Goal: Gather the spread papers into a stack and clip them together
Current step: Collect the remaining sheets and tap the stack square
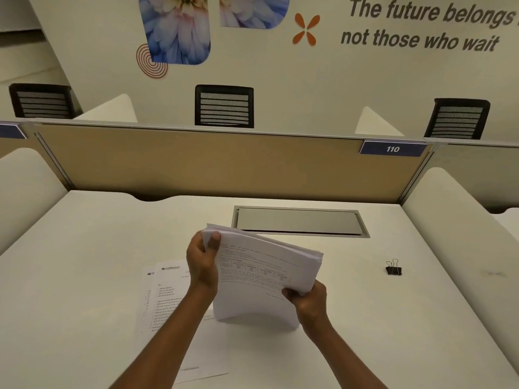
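A thick stack of printed white papers (pixel 261 273) is lifted above the white desk (pixel 84 248), tilted, its lower edge near the desk top. My left hand (pixel 202 262) grips the stack's far left corner, thumb on top. My right hand (pixel 309 301) pinches its near right edge. Two or three loose printed sheets (pixel 164 299) lie flat on the desk under my left forearm, overlapping each other. A black binder clip (pixel 393 269) sits on the desk to the right, apart from both hands.
A grey cable hatch (pixel 299 221) is set in the desk behind the stack. A tan partition (pixel 196 164) with a "110" label closes the back; white rounded dividers stand at both sides. Black chairs stand beyond the partition.
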The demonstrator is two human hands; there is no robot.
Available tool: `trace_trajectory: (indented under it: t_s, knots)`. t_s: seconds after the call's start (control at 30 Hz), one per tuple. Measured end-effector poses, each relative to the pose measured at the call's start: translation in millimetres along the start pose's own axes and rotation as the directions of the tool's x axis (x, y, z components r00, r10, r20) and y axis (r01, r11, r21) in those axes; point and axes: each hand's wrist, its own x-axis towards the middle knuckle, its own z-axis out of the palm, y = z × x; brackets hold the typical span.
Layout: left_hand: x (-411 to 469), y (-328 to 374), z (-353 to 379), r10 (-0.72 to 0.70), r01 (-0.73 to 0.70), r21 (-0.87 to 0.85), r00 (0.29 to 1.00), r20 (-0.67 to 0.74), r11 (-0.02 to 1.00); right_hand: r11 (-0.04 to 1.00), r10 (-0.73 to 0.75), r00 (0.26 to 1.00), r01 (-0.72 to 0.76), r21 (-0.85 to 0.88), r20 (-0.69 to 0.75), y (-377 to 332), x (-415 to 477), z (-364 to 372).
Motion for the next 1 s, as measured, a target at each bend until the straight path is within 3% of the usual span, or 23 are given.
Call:
trace_trajectory:
  t_s: [0.23,0.53,0.7,0.77,0.87,0.93,1.0]
  knots:
    - [13.1,23.3,22.0,-0.053,0.102,0.285,0.983,-0.176,0.953,1.000,0.006,1.000,-0.006,0.017,0.018,-0.2,1.7,-2.5]
    - [15.4,21.4,25.6,-0.119,0.157,0.249,0.980,-0.161,0.956,0.999,0.031,0.999,-0.032,0.039,0.027,0.0,3.4,-1.2]
    - [17.8,5.6,0.5,0.015,-0.021,0.063,0.995,0.098,0.998,0.999,0.038,0.999,-0.038,0.036,0.024,-2.5,4.5,-1.8]
    - [21.9,-11.2,-16.0,-0.021,0.009,0.046,0.964,0.265,0.999,0.998,0.044,0.999,-0.045,0.036,0.026,-3.5,4.8,-1.2]
    - [23.0,-36.9,-30.5,-0.185,0.128,0.154,0.870,0.457,0.980,0.998,0.053,0.998,-0.054,0.040,0.024,-1.7,5.9,-2.1]
    - [22.2,-47.9,-29.7,-0.274,0.200,0.196,0.818,0.506,0.960,0.997,0.058,0.998,-0.059,0.039,0.022,-0.9,7.0,-2.7]
    - [19.0,-52.6,-23.6,-0.299,0.241,0.180,0.825,0.480,0.954,0.997,0.074,0.997,-0.074,0.035,0.019,0.4,7.8,-3.0]
